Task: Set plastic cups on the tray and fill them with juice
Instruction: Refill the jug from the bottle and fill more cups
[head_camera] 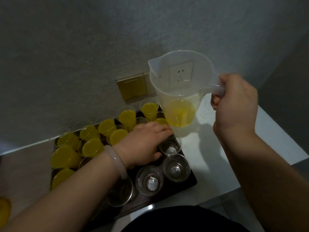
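A dark tray [192,179] on the counter carries several clear plastic cups. Most cups on its left and far side hold yellow juice [92,147]; several at the near right are empty [176,167]. My left hand [147,144] reaches over the tray, its fingers around the side of an empty cup [170,147]. My right hand [234,104] grips the handle of a clear plastic jug [180,91], held upright above the tray's far right corner. A little juice lies in the jug's bottom.
A grey wall stands right behind the tray, with a gold switch plate [133,88] and a white socket seen through the jug. The white counter [217,156] runs right of the tray to an edge. A yellow thing [4,211] shows at the far left edge.
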`<state>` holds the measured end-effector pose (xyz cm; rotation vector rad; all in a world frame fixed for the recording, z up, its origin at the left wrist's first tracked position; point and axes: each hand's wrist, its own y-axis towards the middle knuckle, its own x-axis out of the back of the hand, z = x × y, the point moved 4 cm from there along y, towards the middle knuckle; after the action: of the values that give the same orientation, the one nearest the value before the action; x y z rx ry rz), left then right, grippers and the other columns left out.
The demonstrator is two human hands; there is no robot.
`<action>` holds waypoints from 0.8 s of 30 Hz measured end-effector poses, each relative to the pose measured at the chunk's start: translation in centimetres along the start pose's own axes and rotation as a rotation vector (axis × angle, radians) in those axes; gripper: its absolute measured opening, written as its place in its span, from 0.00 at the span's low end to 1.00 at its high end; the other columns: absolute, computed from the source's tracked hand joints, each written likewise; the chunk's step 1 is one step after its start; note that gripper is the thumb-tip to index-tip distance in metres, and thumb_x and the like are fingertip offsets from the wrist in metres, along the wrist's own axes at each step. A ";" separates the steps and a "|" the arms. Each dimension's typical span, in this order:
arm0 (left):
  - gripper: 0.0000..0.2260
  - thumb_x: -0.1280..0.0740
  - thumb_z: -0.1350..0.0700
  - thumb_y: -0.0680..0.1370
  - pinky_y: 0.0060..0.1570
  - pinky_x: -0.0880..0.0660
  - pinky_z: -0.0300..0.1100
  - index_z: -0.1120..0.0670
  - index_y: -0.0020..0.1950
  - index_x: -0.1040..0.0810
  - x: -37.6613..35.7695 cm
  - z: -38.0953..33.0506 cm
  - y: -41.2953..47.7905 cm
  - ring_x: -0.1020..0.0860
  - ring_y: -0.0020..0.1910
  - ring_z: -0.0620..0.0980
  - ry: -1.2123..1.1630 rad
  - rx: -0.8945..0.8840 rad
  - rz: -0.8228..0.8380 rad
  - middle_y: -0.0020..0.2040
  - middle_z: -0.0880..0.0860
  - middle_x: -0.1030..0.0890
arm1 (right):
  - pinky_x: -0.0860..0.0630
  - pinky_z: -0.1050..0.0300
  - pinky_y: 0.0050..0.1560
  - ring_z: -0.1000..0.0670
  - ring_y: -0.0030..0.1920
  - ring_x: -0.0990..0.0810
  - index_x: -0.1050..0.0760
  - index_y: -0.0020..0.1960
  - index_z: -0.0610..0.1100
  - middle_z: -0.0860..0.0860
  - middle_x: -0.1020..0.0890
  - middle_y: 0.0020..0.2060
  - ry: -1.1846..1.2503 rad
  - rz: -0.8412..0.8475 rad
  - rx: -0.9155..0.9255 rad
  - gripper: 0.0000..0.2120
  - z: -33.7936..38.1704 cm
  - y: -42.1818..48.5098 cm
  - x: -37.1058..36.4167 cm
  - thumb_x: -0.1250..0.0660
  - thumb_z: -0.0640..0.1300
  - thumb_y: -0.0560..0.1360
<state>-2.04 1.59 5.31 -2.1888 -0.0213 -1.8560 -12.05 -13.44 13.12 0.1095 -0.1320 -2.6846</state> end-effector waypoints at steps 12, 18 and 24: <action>0.32 0.32 0.48 0.75 0.70 0.40 0.50 0.45 0.76 0.42 -0.8 0.2 1.1 0.43 0.72 0.48 -0.020 0.068 0.031 0.75 0.44 0.40 | 0.38 0.50 0.34 0.51 0.30 0.35 0.36 0.25 0.48 0.51 0.34 0.25 -0.058 0.073 -0.047 0.15 -0.7 1.7 -0.1 0.41 0.47 0.70; 0.34 0.30 0.47 0.74 0.69 0.37 0.46 0.48 0.76 0.41 -0.5 0.2 1.4 0.40 0.70 0.49 -0.074 0.094 -0.002 0.71 0.49 0.36 | 0.38 0.50 0.34 0.51 0.30 0.36 0.34 0.22 0.49 0.53 0.35 0.23 -0.031 0.081 -0.064 0.17 -1.1 2.1 0.4 0.40 0.48 0.69; 0.36 0.26 0.47 0.70 0.66 0.36 0.35 0.48 0.75 0.39 1.2 0.2 0.4 0.35 0.67 0.44 -0.369 0.243 -0.062 0.68 0.46 0.36 | 0.38 0.50 0.34 0.50 0.30 0.36 0.33 0.22 0.49 0.53 0.35 0.23 -0.022 0.089 -0.062 0.16 -1.0 2.7 1.1 0.41 0.49 0.68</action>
<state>-1.57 1.06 6.33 -2.3389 -0.3703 -1.3678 -11.76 -16.40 12.41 0.0534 -0.0596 -2.5990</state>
